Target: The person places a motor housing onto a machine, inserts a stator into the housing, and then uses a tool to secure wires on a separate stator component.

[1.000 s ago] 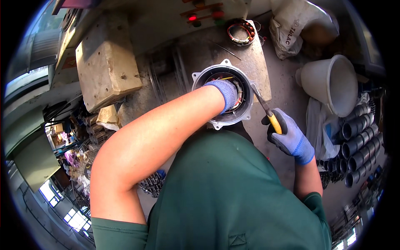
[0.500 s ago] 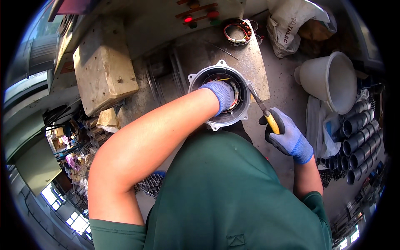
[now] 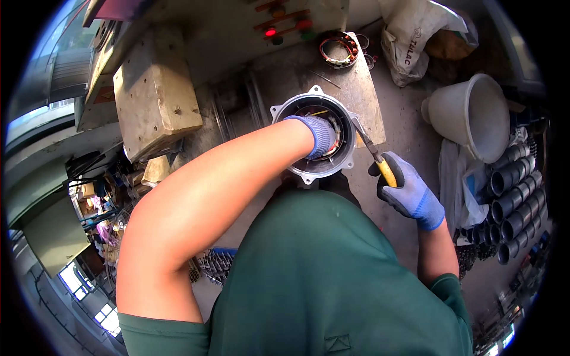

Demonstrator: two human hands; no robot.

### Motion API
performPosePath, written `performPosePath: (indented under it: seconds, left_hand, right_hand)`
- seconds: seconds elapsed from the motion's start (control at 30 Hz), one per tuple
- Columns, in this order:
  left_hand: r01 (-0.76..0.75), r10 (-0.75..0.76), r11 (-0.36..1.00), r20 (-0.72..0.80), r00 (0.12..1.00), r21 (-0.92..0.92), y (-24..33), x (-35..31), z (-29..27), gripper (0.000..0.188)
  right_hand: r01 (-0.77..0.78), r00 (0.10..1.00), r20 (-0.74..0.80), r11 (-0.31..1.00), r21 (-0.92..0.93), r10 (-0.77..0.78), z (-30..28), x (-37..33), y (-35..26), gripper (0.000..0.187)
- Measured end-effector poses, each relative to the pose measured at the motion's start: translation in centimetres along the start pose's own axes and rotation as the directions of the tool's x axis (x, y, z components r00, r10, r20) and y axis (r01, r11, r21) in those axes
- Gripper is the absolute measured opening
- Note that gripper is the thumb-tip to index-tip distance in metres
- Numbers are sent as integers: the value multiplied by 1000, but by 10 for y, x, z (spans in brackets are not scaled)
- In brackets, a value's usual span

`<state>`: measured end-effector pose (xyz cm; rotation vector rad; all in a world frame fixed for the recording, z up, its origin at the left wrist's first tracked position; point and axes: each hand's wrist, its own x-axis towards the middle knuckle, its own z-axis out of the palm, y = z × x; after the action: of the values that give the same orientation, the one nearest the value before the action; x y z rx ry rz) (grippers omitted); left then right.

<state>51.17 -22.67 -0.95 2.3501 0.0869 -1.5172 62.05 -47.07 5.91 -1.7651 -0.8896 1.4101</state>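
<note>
A round grey metal motor housing (image 3: 309, 174), with bolt lugs around its rim, stands open end up in front of me. My left hand (image 3: 321, 136), in a blue knit glove, reaches down inside it; the fingers are hidden there. Part of a ring with pale and reddish windings (image 3: 337, 142) shows deep in the housing beside that hand. To the right, my right hand (image 3: 408, 188), in a blue glove with a dark palm, is closed around the yellow handle of a tool (image 3: 387, 173). Its long, narrowing metal blade points at the housing's right rim; whether it touches cannot be told.
A similar wound ring, a stator (image 3: 339, 50), lies at the back of the metal table (image 3: 367, 101), near a thin rod (image 3: 325, 79). A beige block (image 3: 154, 95) stands left. At right are a white sack (image 3: 412, 41), a pale bucket (image 3: 469, 118) and stacked dark cylinders (image 3: 513, 202).
The view has shifted slightly, and my left elbow is a little farther left. My left hand remains inside the housing, and my right hand keeps its hold on the yellow-handled tool.
</note>
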Motion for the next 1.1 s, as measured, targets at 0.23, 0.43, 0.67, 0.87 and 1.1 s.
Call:
performPosePath:
  seconds: [0.23, 0.43, 0.67, 0.87, 1.1]
  left_hand:
    - [31, 78, 811, 159, 984, -585, -20, -8, 7, 34]
    - [80, -78, 996, -61, 995, 28, -4, -5, -2, 27]
    - [139, -165, 979, -186, 969, -147, 11, -17, -4, 30]
    - [133, -149, 986, -166, 975, -105, 6, -3, -5, 29]
    - [94, -99, 995, -121, 988, -40, 6, -4, -4, 28]
  right_hand:
    - [122, 985, -127, 993, 3, -120, 11, 0, 9, 32]
    - [115, 989, -76, 981, -153, -128, 9, -1, 20, 37]
    - [-25, 970, -241, 999, 34, 33, 10, 4, 65, 48]
    - [256, 812, -497, 952, -166, -305, 113, 61, 111, 40]
    - [39, 841, -467, 830, 557, 273, 104, 72, 113, 28]
